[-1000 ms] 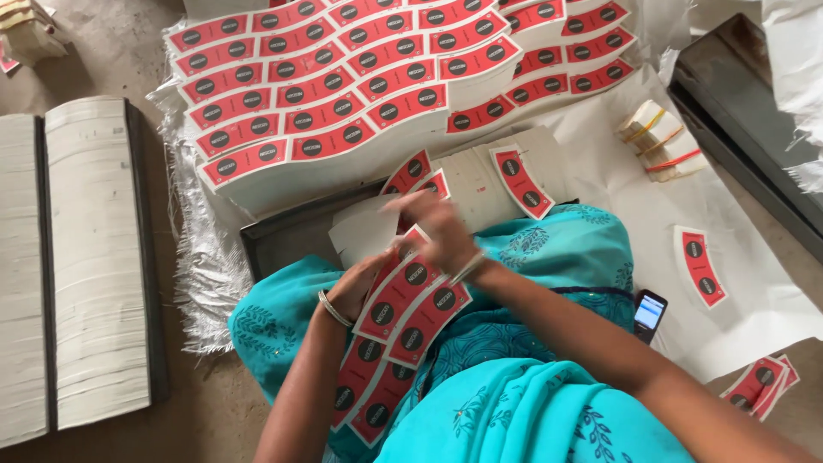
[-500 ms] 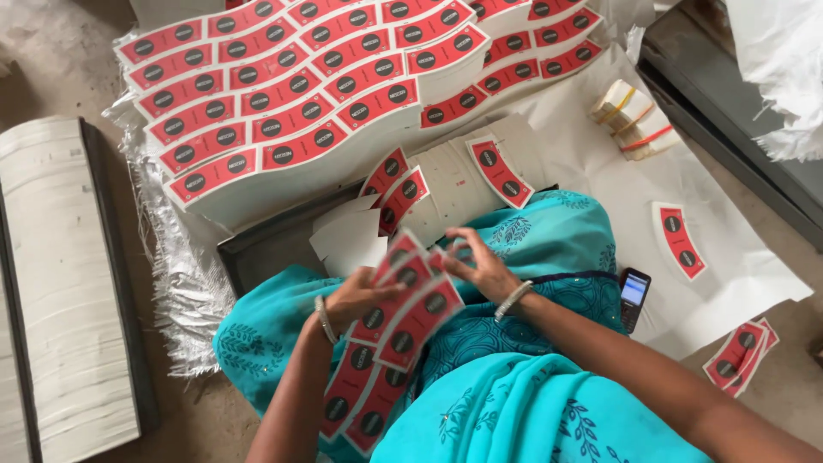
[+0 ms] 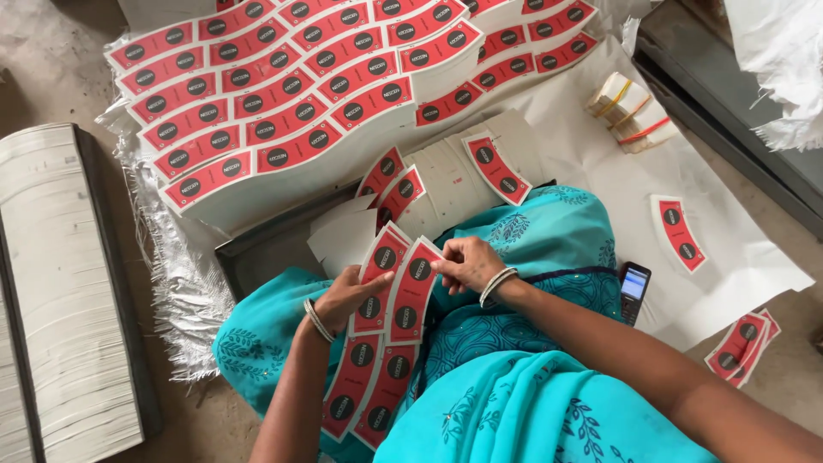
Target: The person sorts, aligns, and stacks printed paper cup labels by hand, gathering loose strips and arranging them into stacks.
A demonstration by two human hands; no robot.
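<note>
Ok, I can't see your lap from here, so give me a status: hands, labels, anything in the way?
Left hand holds red labels fanned. Right hand pinches top label. More labels lie on lap. Nothing in the way.

head-worn view, looking steeply down, close over the lap

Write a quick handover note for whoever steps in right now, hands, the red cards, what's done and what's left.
Left hand: holds a fan of red curved cards over the lap.
Right hand: fingers pinch the top edge of the rightmost card.
More cards hang lower down the lap.
Done: rows of stacked cards lie on the white sheet ahead.
Left: loose cards on the pale blanks, one stray card at right.
</note>
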